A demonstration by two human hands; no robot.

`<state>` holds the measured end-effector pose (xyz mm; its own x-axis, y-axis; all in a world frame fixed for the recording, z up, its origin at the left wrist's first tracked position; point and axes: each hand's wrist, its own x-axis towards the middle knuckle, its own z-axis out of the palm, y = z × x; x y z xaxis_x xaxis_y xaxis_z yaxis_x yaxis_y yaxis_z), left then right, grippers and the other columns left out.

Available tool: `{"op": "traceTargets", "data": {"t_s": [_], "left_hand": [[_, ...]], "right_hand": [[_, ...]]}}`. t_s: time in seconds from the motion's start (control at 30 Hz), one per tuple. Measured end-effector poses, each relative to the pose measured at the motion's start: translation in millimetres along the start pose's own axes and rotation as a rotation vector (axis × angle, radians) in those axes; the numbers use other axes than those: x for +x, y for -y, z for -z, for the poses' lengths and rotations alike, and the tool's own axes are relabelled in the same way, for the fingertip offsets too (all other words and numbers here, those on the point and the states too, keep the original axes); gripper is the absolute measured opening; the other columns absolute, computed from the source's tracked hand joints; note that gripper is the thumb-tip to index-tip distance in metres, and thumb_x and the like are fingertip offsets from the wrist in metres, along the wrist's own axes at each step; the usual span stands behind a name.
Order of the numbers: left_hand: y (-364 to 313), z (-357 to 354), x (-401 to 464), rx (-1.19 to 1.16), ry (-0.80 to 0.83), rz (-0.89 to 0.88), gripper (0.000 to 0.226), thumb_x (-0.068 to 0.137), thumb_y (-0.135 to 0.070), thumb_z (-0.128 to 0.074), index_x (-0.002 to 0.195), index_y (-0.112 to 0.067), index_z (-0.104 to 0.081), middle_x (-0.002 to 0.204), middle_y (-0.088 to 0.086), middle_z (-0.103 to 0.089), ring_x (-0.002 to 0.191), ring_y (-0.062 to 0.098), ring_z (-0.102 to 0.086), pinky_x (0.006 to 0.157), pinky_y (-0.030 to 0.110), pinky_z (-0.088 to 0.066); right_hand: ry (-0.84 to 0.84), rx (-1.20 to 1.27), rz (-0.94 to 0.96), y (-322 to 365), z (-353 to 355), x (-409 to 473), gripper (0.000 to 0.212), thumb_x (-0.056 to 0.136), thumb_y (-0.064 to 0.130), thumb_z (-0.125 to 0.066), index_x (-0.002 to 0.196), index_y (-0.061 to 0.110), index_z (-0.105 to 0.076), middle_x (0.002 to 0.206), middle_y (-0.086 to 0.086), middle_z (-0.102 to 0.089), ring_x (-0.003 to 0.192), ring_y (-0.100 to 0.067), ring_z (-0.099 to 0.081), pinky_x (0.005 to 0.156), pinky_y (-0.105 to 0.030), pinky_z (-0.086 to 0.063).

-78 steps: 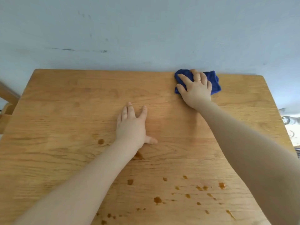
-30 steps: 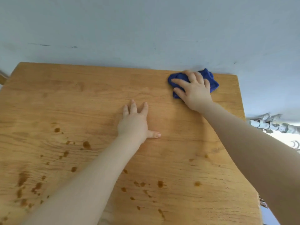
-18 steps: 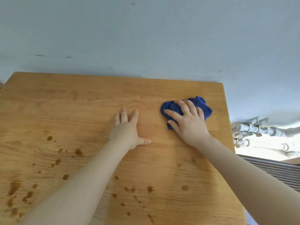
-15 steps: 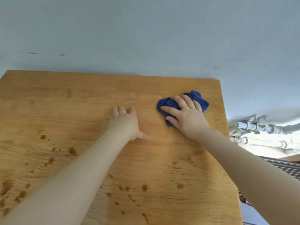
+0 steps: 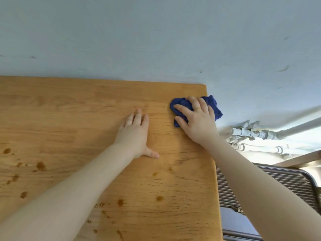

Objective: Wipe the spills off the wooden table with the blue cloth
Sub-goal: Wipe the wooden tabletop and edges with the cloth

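The wooden table (image 5: 69, 108) fills the left and middle of the view. A crumpled blue cloth (image 5: 214, 108) lies at the table's right edge, near the far corner, partly hanging past the edge. My right hand (image 5: 196, 120) presses down on it with fingers curled over the fabric. My left hand (image 5: 135, 134) rests flat on the bare wood to the left of the cloth, fingers together, thumb out. Brown spill drops (image 5: 40, 165) dot the left side, and more brown drops (image 5: 159, 198) lie in the near middle beside my forearms.
A pale blue wall (image 5: 156, 40) stands right behind the table. To the right of the table are white pipes (image 5: 251, 133) and a ribbed grey radiator (image 5: 278, 185) below the table's edge.
My right hand slid the cloth from the middle of the right side out to the right edge, where it now overhangs. The view shifted to the right. My left hand stayed flat.
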<state>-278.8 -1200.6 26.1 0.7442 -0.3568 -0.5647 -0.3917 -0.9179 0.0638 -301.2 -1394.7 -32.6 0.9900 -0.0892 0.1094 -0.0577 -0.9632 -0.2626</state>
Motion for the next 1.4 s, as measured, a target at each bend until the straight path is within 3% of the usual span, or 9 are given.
{"op": "traceTargets", "data": {"t_s": [0.1, 0.27, 0.5, 0.57, 0.77, 1.07, 1.13, 1.27, 1.4], "left_hand": [[-0.2, 0.7, 1.8, -0.004, -0.003, 0.002, 0.13, 0.059, -0.066, -0.069, 0.148, -0.017, 0.013, 0.155, 0.006, 0.02, 0.144, 0.024, 0.01, 0.116, 0.041, -0.003], [-0.7, -0.1, 3.5, -0.038, -0.013, 0.013, 0.131, 0.057, -0.062, -0.073, 0.148, -0.018, 0.012, 0.155, 0.005, 0.02, 0.144, 0.024, 0.01, 0.116, 0.039, -0.004], [3.7, -3.8, 1.8, -0.113, -0.013, 0.008, 0.13, 0.058, -0.062, -0.074, 0.148, -0.021, 0.011, 0.155, 0.001, 0.022, 0.144, 0.021, 0.013, 0.119, 0.04, -0.007], [3.6, -3.5, 1.5, -0.109, -0.026, 0.008, 0.13, 0.057, -0.063, -0.074, 0.148, -0.021, 0.01, 0.155, 0.001, 0.02, 0.144, 0.021, 0.012, 0.119, 0.039, -0.007], [3.5, -9.8, 2.5, -0.048, -0.029, 0.061, 0.129, 0.058, -0.067, -0.07, 0.147, -0.025, 0.012, 0.155, -0.002, 0.02, 0.144, 0.019, 0.01, 0.117, 0.048, -0.007], [-17.6, 2.3, -4.3, 0.135, -0.056, 0.139, 0.125, 0.061, -0.069, -0.066, 0.149, -0.019, 0.007, 0.155, 0.005, 0.022, 0.144, 0.026, 0.011, 0.117, 0.045, 0.0], [-16.4, -2.5, -10.7, 0.176, -0.129, 0.13, 0.121, 0.063, -0.074, -0.061, 0.149, -0.021, 0.006, 0.153, 0.006, 0.027, 0.144, 0.026, 0.012, 0.117, 0.044, 0.0], [5.9, -16.5, -25.7, 0.107, -0.137, 0.081, 0.103, 0.073, -0.079, -0.042, 0.147, -0.032, 0.012, 0.154, 0.001, 0.026, 0.145, 0.022, 0.01, 0.117, 0.043, 0.0], [32.1, -24.0, -45.6, -0.002, -0.105, 0.033, 0.093, 0.077, -0.076, -0.037, 0.147, -0.036, 0.008, 0.155, -0.001, 0.02, 0.145, 0.019, 0.007, 0.118, 0.04, -0.001]], "right_hand": [[0.004, -0.006, -0.058, -14.2, -2.5, 32.3, 0.039, 0.091, 0.046, -0.043, 0.127, 0.033, -0.052, 0.145, -0.004, -0.034, 0.133, -0.031, -0.024, 0.106, -0.045, -0.02], [0.086, 0.006, -0.131, -28.6, 5.5, 63.9, 0.039, 0.094, 0.042, -0.041, 0.131, 0.032, -0.047, 0.147, -0.006, -0.027, 0.134, -0.03, -0.02, 0.109, -0.045, -0.018], [0.024, -0.004, 0.05, 13.8, 7.8, -56.9, 0.042, 0.085, 0.044, -0.037, 0.117, 0.031, -0.06, 0.131, -0.013, -0.052, 0.119, -0.041, -0.045, 0.097, -0.056, -0.035], [0.054, -0.028, 0.095, 8.0, 10.7, -55.7, 0.043, 0.085, 0.048, -0.036, 0.118, 0.033, -0.06, 0.131, -0.011, -0.053, 0.119, -0.039, -0.046, 0.1, -0.055, -0.032], [0.053, -0.012, -0.052, 1.6, 5.0, -11.6, 0.051, 0.081, 0.049, -0.031, 0.12, 0.032, -0.059, 0.139, -0.009, -0.042, 0.125, -0.037, -0.035, 0.109, -0.054, -0.018], [0.134, 0.017, 0.195, 27.4, 15.4, -107.1, 0.039, 0.086, 0.043, -0.037, 0.117, 0.038, -0.06, 0.129, -0.009, -0.054, 0.114, -0.036, -0.049, 0.098, -0.057, -0.036], [0.116, -0.001, 0.175, 20.6, 16.0, -88.2, 0.041, 0.088, 0.045, -0.034, 0.121, 0.038, -0.058, 0.134, -0.008, -0.05, 0.119, -0.036, -0.044, 0.102, -0.055, -0.032], [0.17, -0.027, -0.078, 15.7, 13.7, -45.6, 0.038, 0.097, 0.043, -0.033, 0.134, 0.042, -0.04, 0.15, -0.002, -0.023, 0.137, -0.029, -0.014, 0.113, -0.054, -0.004], [0.17, -0.058, -0.016, 28.1, 15.6, -63.6, 0.039, 0.096, 0.043, -0.032, 0.134, 0.039, -0.042, 0.149, -0.007, -0.027, 0.135, -0.034, -0.019, 0.111, -0.054, -0.01]]}}
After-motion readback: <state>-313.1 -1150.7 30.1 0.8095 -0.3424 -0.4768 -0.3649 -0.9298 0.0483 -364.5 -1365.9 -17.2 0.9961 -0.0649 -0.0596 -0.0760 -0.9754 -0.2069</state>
